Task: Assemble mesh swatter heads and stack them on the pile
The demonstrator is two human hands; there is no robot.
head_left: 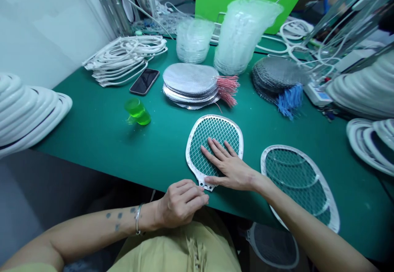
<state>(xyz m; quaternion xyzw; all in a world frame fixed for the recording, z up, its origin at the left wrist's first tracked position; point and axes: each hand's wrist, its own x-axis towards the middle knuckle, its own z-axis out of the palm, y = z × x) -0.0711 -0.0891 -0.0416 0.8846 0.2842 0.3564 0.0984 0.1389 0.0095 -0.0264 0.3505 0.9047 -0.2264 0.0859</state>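
Yellow garment [172, 252] at near edge, left hand [181, 204] curled at neck of racket frame [217, 129], fingers [197, 202] bent, hold impossible to tell, right hand [232, 170] flat on top, fingers spread, gripping nothing, racket frame on green surface [160, 153], second frame [294, 169] to right.

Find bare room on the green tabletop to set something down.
Free: between the translucent green item and the table's front edge; between the white mesh oval under the right hand and the round dark mesh stack. Crowded: the back, with pale plastic stacks.
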